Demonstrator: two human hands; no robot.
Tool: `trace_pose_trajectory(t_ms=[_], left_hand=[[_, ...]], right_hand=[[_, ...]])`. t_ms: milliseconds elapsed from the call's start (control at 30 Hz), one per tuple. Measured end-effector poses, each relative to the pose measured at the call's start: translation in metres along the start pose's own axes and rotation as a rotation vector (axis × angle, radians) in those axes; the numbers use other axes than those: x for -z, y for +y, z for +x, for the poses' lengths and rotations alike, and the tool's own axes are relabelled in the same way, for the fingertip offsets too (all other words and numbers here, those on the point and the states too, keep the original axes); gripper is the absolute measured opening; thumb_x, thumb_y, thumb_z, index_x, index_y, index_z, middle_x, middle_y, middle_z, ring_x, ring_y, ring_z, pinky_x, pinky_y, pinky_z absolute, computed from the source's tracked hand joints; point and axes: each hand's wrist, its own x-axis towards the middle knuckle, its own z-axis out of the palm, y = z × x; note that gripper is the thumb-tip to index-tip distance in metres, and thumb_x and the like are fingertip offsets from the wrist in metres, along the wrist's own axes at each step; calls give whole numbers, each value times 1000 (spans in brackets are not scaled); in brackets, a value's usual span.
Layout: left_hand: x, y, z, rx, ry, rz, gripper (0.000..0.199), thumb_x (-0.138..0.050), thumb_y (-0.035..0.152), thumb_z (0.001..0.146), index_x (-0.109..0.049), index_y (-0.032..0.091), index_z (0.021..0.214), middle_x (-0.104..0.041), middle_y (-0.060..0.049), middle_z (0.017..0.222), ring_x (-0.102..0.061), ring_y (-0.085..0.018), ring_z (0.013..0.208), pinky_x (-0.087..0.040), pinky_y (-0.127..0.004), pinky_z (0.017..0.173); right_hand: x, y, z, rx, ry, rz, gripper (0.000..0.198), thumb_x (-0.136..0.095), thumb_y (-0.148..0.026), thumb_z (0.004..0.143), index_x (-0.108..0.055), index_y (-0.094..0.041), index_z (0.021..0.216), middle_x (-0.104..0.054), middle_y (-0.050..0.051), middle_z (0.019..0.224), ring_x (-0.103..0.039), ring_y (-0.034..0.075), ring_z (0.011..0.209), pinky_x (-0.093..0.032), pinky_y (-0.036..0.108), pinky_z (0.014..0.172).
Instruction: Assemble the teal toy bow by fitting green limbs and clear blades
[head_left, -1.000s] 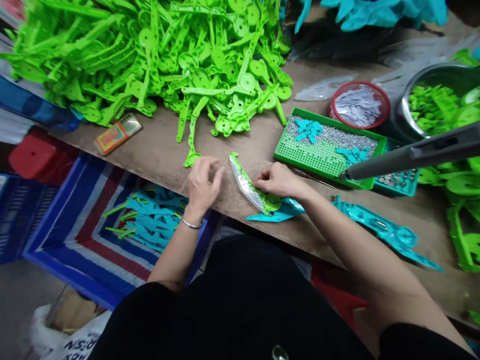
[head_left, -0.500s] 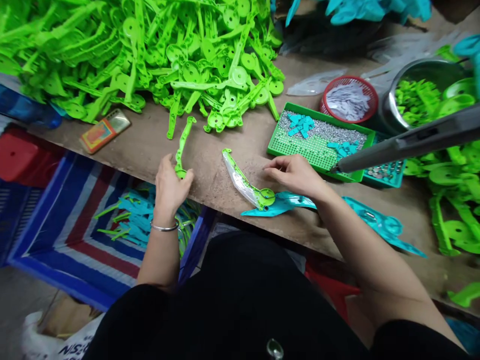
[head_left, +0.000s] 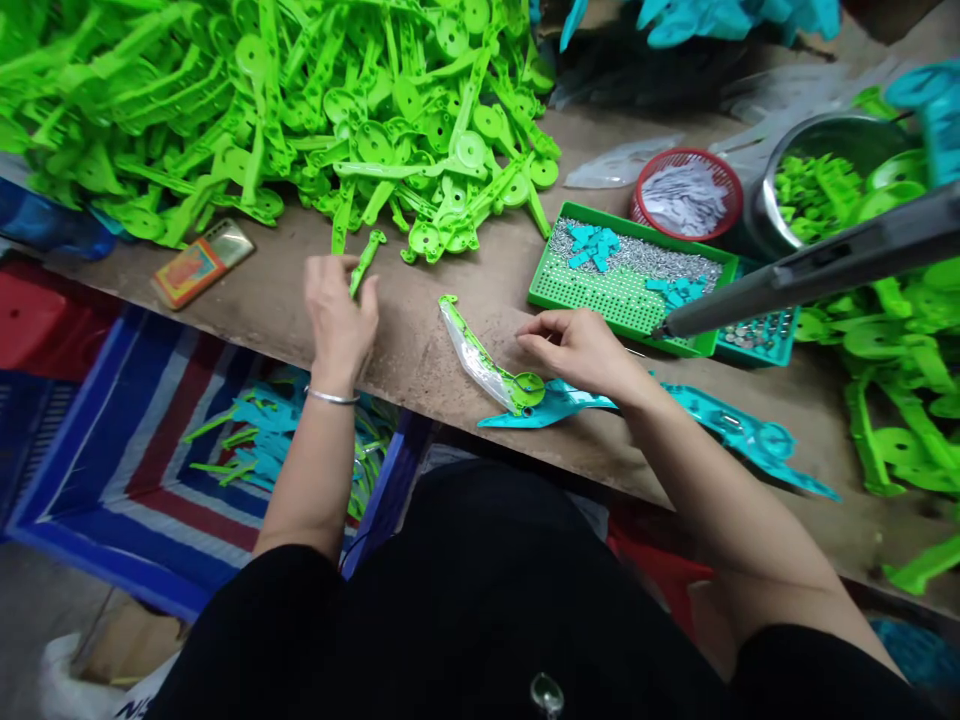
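Note:
My left hand (head_left: 339, 315) is closed around a bright green plastic arm piece (head_left: 365, 262); its narrow tip sticks out past the thumb and its round end is hidden under the hand. To the right, my right hand (head_left: 574, 345) hovers with fingers pinched together, and what they hold, if anything, cannot be made out. Just left of it lies another green arm piece (head_left: 529, 388) with a clear plastic blade (head_left: 480, 362) fitted along it. This overlaps a turquoise plastic part (head_left: 551, 402), partly under my right hand. A second turquoise part (head_left: 739, 432) lies beneath my right forearm.
A big heap of green pieces (head_left: 420, 130) fills the back left. A green tray (head_left: 622, 310) holds small metal bits and turquoise clips. Near it are a red basket (head_left: 736, 225), a metal bowl (head_left: 772, 228) and a grey rod-like tool (head_left: 795, 275). A phone (head_left: 202, 265) lies left.
My left hand has moved up along the green arm piece, covering its round end. My right hand has stayed nearly in place, and the whole view has shifted slightly.

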Motion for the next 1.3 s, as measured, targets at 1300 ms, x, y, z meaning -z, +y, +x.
trace_pose_trajectory(t_ms=[1300], left_hand=[[-39,40,-12,42,-264,-400,29,-55,20,89,-61,16,118,-73,-9,111,-69,-20,103,-53,-36,97]], right_hand=[[-38,-26,-36,-23,-62,-575,56,-39,-32,101,-39,-13,154,-61,17,112,-61,29,98,-49,37,83]])
